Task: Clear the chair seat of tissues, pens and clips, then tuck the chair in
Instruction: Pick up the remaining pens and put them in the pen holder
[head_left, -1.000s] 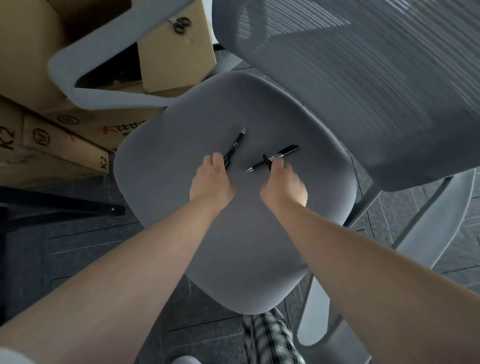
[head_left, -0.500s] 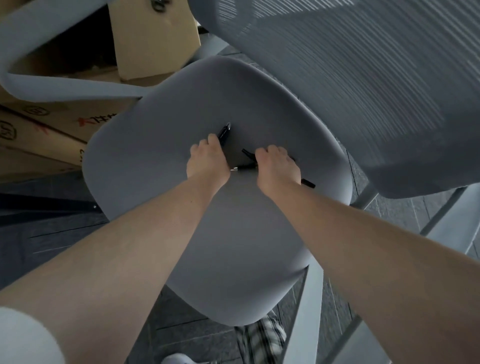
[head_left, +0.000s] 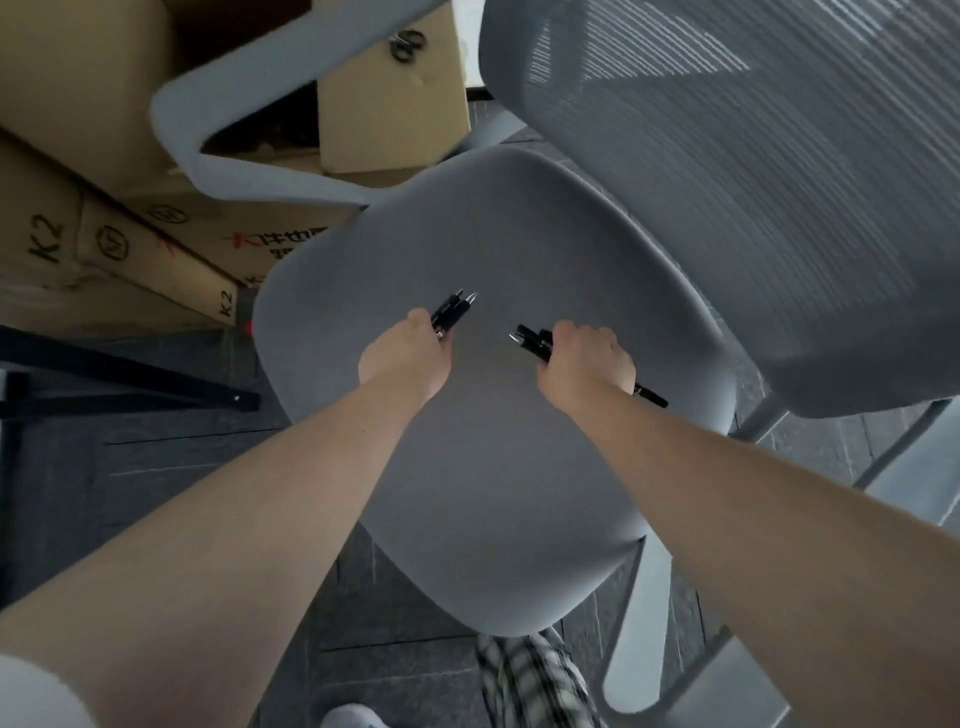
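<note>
The grey chair seat (head_left: 519, 249) fills the middle of the view, with its mesh backrest (head_left: 753, 182) at the upper right. My left hand (head_left: 408, 358) is closed around black pens (head_left: 453, 312) whose silver tips stick out up and to the right. My right hand (head_left: 589, 361) grips other black pens (head_left: 531, 340); their tips point left and one end shows behind my wrist. Both hands hover just above the seat's middle. The rest of the seat surface shows nothing lying on it.
Cardboard boxes (head_left: 119, 228) are stacked at the upper left behind the grey armrest (head_left: 249, 119). A black binder clip (head_left: 406, 47) hangs on one box flap. A black table leg (head_left: 130, 384) lies at the left. The chair's other armrest (head_left: 644, 613) is at the lower right.
Both hands have closed on the pens and lifted them off the seat, then drawn slightly apart. The camera view has shifted back and to the left.
</note>
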